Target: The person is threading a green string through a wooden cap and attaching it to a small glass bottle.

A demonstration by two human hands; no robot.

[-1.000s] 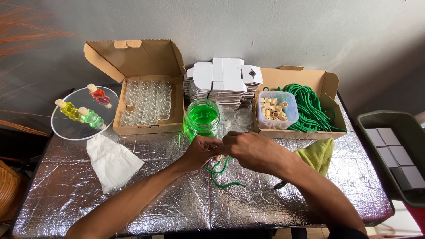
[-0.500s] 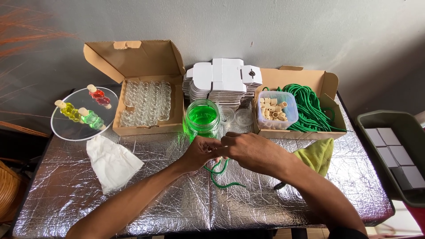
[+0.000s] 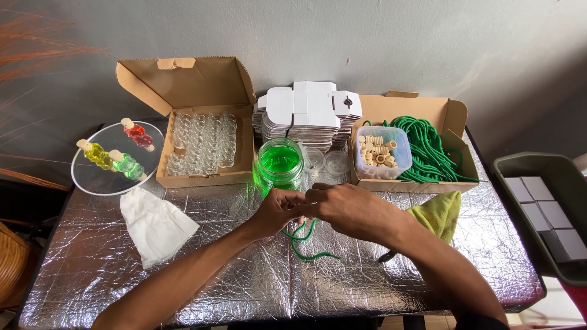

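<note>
Open brown carton of clear bottles (image 3: 202,146) at 11 o'clock, white flat-box stack (image 3: 309,113) at 12, brown carton of green cord (image 3: 428,146) at 1. Left hand (image 3: 275,211) and right hand (image 3: 345,208) meet centre, fingers pinching green cord piece (image 3: 302,241), trailing toward 6.

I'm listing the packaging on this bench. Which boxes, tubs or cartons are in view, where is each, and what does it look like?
Left cardboard box: back left, brown, lid open, clear glass bottles inside.
Flat cartons: back centre, white unfolded stack.
Right cardboard box: back right, brown, holding green cord.
Plastic tub: inside that box, clear, blue-rimmed, pale beads.
Green bin: far right, white boxes inside.
</note>
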